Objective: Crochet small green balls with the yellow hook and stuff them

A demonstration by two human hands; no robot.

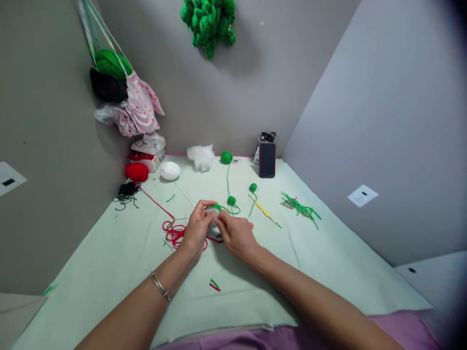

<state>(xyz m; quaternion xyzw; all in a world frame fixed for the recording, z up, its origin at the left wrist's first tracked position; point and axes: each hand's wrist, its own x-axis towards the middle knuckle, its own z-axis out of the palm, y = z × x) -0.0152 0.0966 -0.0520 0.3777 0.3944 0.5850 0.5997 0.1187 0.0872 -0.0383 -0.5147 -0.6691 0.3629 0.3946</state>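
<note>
My left hand and my right hand meet over the pale green cloth, both pinched round a small green crocheted piece with white stuffing showing in it. A green yarn strand runs from it toward a small green ball and on to a green yarn ball at the back. A tangle of red yarn lies under and left of my left hand. A silver bracelet is on my left wrist.
At the back lie a tuft of white stuffing, a white ball, a red yarn ball, black yarn and a dark phone. A yellow-handled hook, another green ball and green scraps lie on the right. Green crocheted pieces hang on the wall.
</note>
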